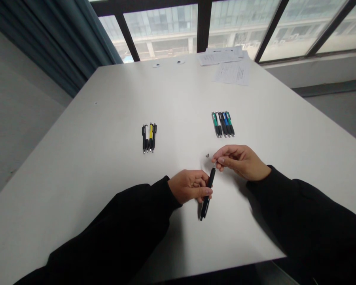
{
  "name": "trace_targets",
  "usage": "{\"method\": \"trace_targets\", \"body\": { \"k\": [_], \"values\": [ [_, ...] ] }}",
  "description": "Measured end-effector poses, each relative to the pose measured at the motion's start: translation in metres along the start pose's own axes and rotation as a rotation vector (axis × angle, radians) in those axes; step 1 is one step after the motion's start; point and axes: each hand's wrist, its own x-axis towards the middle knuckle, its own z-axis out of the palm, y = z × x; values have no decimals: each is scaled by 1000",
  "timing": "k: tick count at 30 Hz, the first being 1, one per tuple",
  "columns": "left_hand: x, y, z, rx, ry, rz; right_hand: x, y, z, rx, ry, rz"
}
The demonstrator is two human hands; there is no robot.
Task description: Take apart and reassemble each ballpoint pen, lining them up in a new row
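Note:
My left hand [191, 186] is closed around a black pen [207, 198], its thumb pressed on the barrel. The pen slants, with its clip end toward me and its front end toward my right hand [239, 161]. The right thumb and fingers pinch a thin silvery piece [214, 164] at the front of the barrel; whether it is a refill or a spring I cannot tell. Just left of those fingertips, a small metal pen tip [207, 155] lies loose on the white table [106, 166].
A row of pens [149, 137] in black, white and yellow lies left of centre. Another row of pens [223, 124], with green, white, black and blue barrels, lies beyond my right hand. Paper sheets [233, 71] and two small white items [156, 65] sit by the window.

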Motion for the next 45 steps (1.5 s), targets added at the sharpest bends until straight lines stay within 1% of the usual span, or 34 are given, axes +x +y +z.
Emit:
{"method": "trace_targets", "body": {
  "k": [8,14,19,23,25,26,27,29,30,31,32,34,36,37,39,40,43,45],
  "values": [
    [0,3,1,-11,-11,-22,-2,-7,5,-114,-10,-46],
    [1,4,0,-20,-27,17,0,-4,8,-78,31,-69],
    [1,3,1,-32,-24,14,-1,-2,10,-7,-52,19],
    [1,0,1,-35,-21,22,-3,-3,5,-25,-108,35],
    [1,-1,1,-33,-18,29,-4,-5,2,-105,-119,29],
    [1,-1,1,-32,-17,32,-4,-7,1,-167,-98,14],
    [1,-1,1,-32,-15,33,-4,-8,0,-253,-50,-20],
    [1,-1,1,-28,-8,32,-3,-9,0,-491,85,-139],
    [1,-1,1,-25,-6,32,-2,-9,1,-628,133,-208],
    [1,0,1,-22,-6,32,0,-7,1,-762,145,-268],
    [1,0,1,-21,-6,33,2,-6,2,-879,125,-319],
    [2,1,1,-22,-8,37,6,-2,4,-1020,32,-376],
    [2,2,0,-20,-6,39,9,1,6,-1080,-28,-402],
    [2,2,0,-18,-5,41,9,2,6,-1089,-34,-401],
    [2,2,0,-17,-5,47,9,2,5,-1035,-16,-352],
    [2,2,0,-21,-6,49,9,1,3,-954,1,-305],
    [2,2,0,-40,-10,41,6,-2,-5,-534,26,-140],
    [2,2,0,-46,-18,28,4,-3,-9,-278,11,-94]
  ]
}}
